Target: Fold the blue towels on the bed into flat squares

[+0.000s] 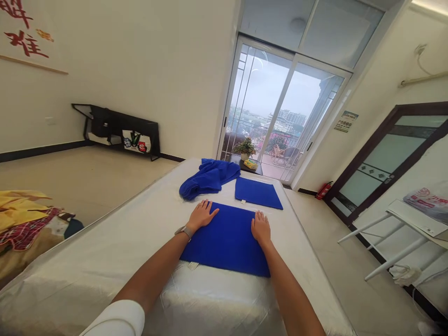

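A folded blue towel [229, 242] lies flat in front of me on a plastic-covered mattress [133, 242], a small white tag at its near edge. My left hand [202, 214] rests on its far left corner with the fingers stretched out. On the far right corner lies my right hand [261, 227], flat, fingers extended forward. Just beyond, to the right, is a second folded blue towel [258, 192], also tagged. A loose heap of blue towels [210, 177] sits farther back on the left, apart from both hands.
Yellow and plaid cloths [26, 224] are piled at the left. A black rack [122, 130] stands by the wall. Past the mattress's far end are a small table with a potted plant [245, 148] and a sliding glass door. At right stands a white table [416, 219].
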### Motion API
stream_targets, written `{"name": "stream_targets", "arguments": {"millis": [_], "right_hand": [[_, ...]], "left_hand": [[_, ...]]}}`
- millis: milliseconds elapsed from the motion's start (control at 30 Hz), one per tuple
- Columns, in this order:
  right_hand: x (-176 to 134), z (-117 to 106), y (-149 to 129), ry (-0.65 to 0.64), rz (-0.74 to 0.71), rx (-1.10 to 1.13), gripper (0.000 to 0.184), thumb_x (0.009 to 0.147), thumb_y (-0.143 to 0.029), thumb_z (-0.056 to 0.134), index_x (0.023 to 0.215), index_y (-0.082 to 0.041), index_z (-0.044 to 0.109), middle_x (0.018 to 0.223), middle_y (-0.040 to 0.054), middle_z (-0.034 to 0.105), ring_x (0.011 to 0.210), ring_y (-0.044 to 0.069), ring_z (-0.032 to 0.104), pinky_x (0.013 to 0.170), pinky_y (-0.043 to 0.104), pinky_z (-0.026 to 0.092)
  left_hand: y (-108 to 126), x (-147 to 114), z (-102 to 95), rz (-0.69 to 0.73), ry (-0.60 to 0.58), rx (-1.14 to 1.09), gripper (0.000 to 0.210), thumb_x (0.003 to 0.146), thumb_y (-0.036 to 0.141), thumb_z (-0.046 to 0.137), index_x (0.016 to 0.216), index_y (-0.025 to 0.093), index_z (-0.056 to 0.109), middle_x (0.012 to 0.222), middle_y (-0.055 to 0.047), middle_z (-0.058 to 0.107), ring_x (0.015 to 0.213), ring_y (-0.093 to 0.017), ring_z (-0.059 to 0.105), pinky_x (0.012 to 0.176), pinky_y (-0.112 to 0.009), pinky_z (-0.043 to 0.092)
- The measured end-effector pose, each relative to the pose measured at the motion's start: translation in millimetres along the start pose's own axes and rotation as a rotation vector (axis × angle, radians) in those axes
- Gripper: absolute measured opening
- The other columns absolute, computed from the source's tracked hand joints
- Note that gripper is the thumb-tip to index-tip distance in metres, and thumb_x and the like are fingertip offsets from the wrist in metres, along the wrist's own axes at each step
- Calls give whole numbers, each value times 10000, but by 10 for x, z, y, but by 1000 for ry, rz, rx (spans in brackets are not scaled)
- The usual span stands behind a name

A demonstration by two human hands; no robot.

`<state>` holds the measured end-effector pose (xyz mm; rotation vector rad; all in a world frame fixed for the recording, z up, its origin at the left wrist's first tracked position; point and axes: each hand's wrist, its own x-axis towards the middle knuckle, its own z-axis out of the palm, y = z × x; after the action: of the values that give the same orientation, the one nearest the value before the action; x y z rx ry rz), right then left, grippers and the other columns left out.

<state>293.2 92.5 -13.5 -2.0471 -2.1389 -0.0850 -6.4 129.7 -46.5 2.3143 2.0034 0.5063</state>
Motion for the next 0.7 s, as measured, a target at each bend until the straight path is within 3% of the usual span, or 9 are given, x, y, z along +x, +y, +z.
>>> {"name": "stream_targets", "arguments": {"millis": [300, 467, 567, 700], "right_hand": [[-546, -26, 57, -139, 37, 98, 682, 1028, -469, 160, 1573, -65, 223, 1642, 96, 186, 1526, 202, 132, 1227, 375, 112], [-615, 1, 64, -152, 56, 124, 675, 1028, -460, 165, 1579, -70, 205, 1648, 88, 171, 1526, 184, 120, 1229, 357, 85], [-613, -2, 62, -145, 48, 134, 681, 1028, -466, 151, 1581, -71, 192, 1651, 87, 161, 1527, 183, 114, 1229, 356, 74], [-615, 16, 70, -145, 47, 148, 683, 1028, -470, 149, 1581, -71, 195, 1651, 87, 166, 1526, 192, 117, 1230, 363, 74]], "left_hand": [[-23, -14, -2, 40, 23, 65, 873, 960, 681, 141, 1501, 34, 370, 1568, -255, 333, 1482, -346, 275, 1175, -494, 253], [-20, -52, -41, 74, 34, 72, 789, 987, 615, 209, 1474, 22, 393, 1542, -256, 385, 1474, -329, 295, 1184, -490, 242], [1, -61, -102, 53, 82, 36, 808, 992, 606, 256, 1462, -42, 369, 1558, -290, 329, 1479, -357, 257, 1197, -506, 200], [224, -71, -148, 107, 73, -8, 779, 1025, 551, 164, 1479, -64, 314, 1571, -288, 299, 1489, -339, 230, 1204, -501, 187]]}}
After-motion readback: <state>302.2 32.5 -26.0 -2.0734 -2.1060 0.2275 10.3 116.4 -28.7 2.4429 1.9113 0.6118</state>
